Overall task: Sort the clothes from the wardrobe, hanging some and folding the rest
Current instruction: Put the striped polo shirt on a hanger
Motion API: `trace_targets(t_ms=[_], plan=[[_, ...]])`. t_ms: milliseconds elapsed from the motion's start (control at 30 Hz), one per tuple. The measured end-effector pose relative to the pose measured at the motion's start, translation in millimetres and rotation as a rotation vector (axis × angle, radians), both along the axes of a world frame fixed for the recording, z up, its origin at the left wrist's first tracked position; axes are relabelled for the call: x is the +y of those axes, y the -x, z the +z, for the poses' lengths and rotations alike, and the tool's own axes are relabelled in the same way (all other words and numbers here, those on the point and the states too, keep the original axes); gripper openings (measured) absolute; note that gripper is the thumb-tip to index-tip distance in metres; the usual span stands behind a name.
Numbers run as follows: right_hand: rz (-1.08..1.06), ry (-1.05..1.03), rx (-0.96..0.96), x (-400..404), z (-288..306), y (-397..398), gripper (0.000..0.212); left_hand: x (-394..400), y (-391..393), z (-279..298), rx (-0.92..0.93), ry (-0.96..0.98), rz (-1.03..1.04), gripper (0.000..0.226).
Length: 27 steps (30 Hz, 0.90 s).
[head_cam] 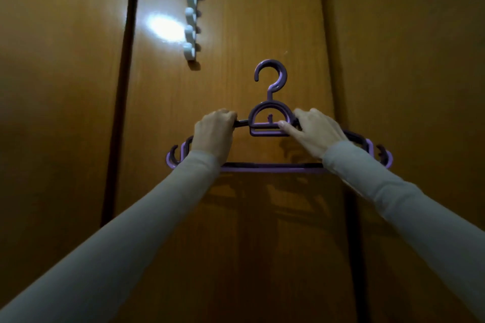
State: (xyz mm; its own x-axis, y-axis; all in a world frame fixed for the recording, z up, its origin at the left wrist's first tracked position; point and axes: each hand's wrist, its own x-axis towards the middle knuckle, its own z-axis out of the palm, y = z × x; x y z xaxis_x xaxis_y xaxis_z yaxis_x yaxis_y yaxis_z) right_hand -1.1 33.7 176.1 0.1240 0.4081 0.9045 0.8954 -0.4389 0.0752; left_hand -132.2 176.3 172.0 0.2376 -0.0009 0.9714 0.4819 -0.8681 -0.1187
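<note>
A purple plastic hanger (270, 92) is held up in front of the shut wooden wardrobe doors (262, 21), hook upward. No garment hangs on it. My left hand (214, 134) grips its left shoulder arm, fingers curled round the bar. My right hand (315, 132) holds the right shoulder arm, with the thumb laid along the centre piece below the hook. The hanger appears to be two stacked together, a darker one behind; I cannot tell for sure. Both arms wear pale long sleeves.
A white over-door hook rack (191, 18) with several pegs hangs from the top edge of the middle door, up and left of the hanger. A bright light reflection (164, 27) glares on the wood beside it. Dark gaps separate the door panels.
</note>
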Motion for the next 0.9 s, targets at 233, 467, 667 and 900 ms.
trace_targets(t_ms=[233, 467, 667, 900], plan=[[-0.145, 0.068, 0.002, -125, -63, -47, 0.032, -101, -70, -60, 0.135, 0.101, -0.19, 0.015], [-0.382, 0.174, 0.231, -261, -131, -90, 0.033, -222, -148, -130, 0.272, 0.222, -0.432, 0.012], [-0.602, 0.205, 0.384, -380, -189, -108, 0.035, -336, -203, -190, 0.42, 0.353, -0.619, 0.008], [-0.867, 0.265, 0.488, -499, -245, -117, 0.041, -450, -253, -254, 0.615, 0.436, -0.852, 0.008]])
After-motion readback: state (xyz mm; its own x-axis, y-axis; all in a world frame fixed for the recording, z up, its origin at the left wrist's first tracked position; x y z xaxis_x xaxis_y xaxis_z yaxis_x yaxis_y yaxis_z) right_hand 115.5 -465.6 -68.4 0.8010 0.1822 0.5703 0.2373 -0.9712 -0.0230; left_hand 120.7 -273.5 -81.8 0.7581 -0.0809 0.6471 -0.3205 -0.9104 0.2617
